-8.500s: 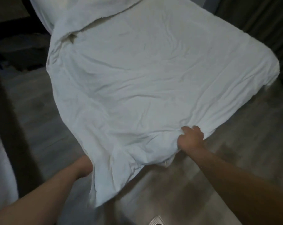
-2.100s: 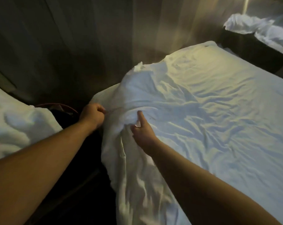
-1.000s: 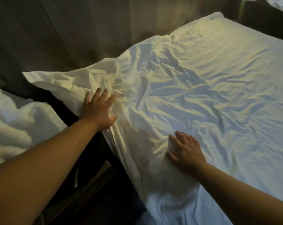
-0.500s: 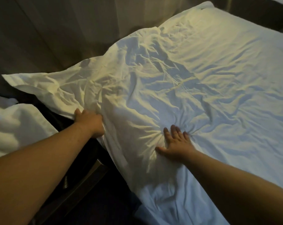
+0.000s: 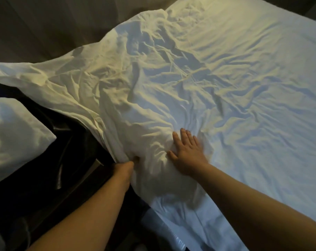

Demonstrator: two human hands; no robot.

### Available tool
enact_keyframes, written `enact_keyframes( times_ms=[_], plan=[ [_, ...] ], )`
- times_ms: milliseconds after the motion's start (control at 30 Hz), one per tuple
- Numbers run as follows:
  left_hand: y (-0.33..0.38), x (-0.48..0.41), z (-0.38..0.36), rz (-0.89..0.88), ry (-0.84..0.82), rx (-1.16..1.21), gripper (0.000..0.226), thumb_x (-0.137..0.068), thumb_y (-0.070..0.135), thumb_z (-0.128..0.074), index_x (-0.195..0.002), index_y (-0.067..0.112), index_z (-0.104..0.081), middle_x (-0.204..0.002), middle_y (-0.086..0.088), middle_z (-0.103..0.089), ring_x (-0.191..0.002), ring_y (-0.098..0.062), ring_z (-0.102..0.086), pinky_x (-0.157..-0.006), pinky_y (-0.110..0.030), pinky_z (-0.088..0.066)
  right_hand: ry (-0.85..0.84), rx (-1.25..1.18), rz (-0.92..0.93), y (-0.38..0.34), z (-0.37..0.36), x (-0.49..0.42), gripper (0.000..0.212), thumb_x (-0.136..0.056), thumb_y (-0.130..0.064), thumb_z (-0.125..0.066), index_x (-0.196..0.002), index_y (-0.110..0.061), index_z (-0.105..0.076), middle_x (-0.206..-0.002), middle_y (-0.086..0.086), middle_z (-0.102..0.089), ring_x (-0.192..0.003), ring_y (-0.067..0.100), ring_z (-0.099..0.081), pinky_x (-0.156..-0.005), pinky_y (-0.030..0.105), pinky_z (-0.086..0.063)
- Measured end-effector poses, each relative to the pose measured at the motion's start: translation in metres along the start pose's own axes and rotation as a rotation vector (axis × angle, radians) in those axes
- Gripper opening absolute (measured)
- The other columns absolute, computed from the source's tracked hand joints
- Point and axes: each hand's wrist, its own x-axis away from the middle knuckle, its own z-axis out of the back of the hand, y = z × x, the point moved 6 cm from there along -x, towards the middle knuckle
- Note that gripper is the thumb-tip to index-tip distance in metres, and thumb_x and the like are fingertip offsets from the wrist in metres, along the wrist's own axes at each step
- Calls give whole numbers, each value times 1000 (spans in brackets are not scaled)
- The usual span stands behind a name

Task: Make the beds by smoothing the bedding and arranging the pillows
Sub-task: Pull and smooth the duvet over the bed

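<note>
The white sheet [image 5: 226, 73] covers the bed but is far from smooth; creases crowd its near half and a loose corner trails off the left edge; no pillow shows on it, so smoothing and pillows both remain. The right hand [image 5: 187, 153] presses flat on the sheet, fingers spread; the left hand [image 5: 125, 164] grips a fold at the bed's edge, its fingers buried in cloth, probably curled. A dark gap [image 5: 54, 160] separates this bed from white bedding [image 5: 14, 134] at left; a dim wall [image 5: 45, 24] stands behind.
</note>
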Motion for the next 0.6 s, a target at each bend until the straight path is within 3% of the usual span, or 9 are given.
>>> enact_keyframes(
  times_ms=[67,167,267,333,400,467,533,600],
  plan=[
    [0,4,-9,89,-137,131,63,-69,27,-81,-122,4,-60,-117,-11,-65,-101,-26,-62,-84,-38,-50,20,-13,10,-1,-3,7,72,-94,-59,-31,-153,-31,0,-162,5,9,-149,21,10,-120,38,4],
    [1,40,-8,270,-356,97,31,-87,31,-60,-104,7,-69,-93,-14,-74,-85,-28,-69,-74,-38,-53,20,-59,15,-2,-3,17,72,-93,-54,-41,-152,-34,-6,-162,5,6,-149,20,6,-120,37,0],
    [17,77,-1,257,-494,182,32,-77,27,-54,-88,6,-76,-87,-14,-74,-76,-28,-72,-72,-37,-54,-24,-139,29,-8,-1,35,68,-90,-50,-51,-150,-36,-22,-162,6,-3,-149,21,-3,-120,33,-5],
    [41,101,-3,199,-548,327,34,-70,26,-57,-90,4,-75,-90,-16,-74,-78,-29,-72,-76,-40,-53,3,-302,17,-15,12,54,56,-89,-43,-54,-142,-31,-43,-158,8,-23,-146,22,-20,-115,27,-16],
    [65,116,-10,160,-542,466,38,-55,21,-65,-87,3,-76,-88,-16,-74,-77,-30,-72,-68,-40,-59,34,-532,-43,-19,30,86,44,-92,-37,-55,-134,-22,-54,-148,6,-42,-139,20,-35,-108,20,-23],
    [82,122,-23,146,-511,582,50,-54,16,-63,-100,1,-73,-94,-19,-72,-83,-32,-71,-71,-45,-59,127,-613,-100,-21,42,132,62,-86,-55,-53,-135,-17,-52,-144,4,-46,-134,18,-39,-106,19,-24],
    [99,132,-38,134,-456,613,53,-73,16,-50,-123,5,-61,-107,-17,-67,-100,-33,-65,-92,-48,-52,266,-473,-102,-25,48,180,89,-73,-75,-50,-141,-18,-45,-148,9,-40,-137,23,-34,-113,30,-23],
    [109,141,-51,123,-381,621,37,-89,18,-38,-117,8,-59,-110,-14,-63,-113,-33,-57,-95,-42,-46,307,-295,-95,-29,31,217,101,-68,-77,-55,-146,-17,-38,-153,17,-31,-142,32,-26,-117,45,-20]
  ],
)
